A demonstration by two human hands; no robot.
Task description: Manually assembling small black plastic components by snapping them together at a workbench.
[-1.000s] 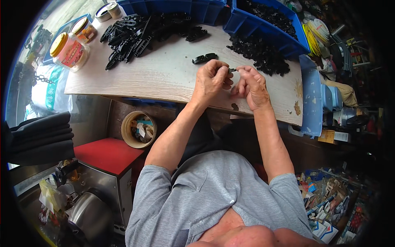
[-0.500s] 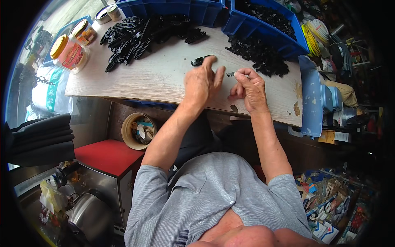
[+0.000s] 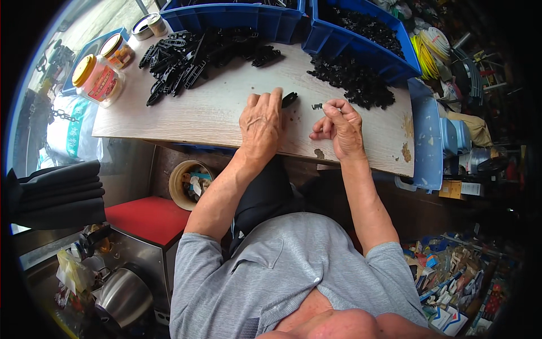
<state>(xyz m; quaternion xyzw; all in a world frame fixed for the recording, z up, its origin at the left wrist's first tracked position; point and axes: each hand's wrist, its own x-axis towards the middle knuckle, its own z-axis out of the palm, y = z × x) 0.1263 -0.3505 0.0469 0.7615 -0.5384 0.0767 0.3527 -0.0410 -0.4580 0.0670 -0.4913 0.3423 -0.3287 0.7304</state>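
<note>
Black piece [image 3: 290, 100] partly hidden by the left grip [image 3: 261, 120], contact unclear

Pale wood-grained counter [image 3: 203, 113] at twelve o'clock, bright window [image 3: 93, 25] at ten, brown floor [image 3: 161, 169] at nine, red-topped grey cabinet [image 3: 144, 217] at eight

The left hand [image 3: 261, 120] parted from the right hand [image 3: 345, 127], shifted toward nine o'clock and partly covered a black part [image 3: 290, 100].
</note>
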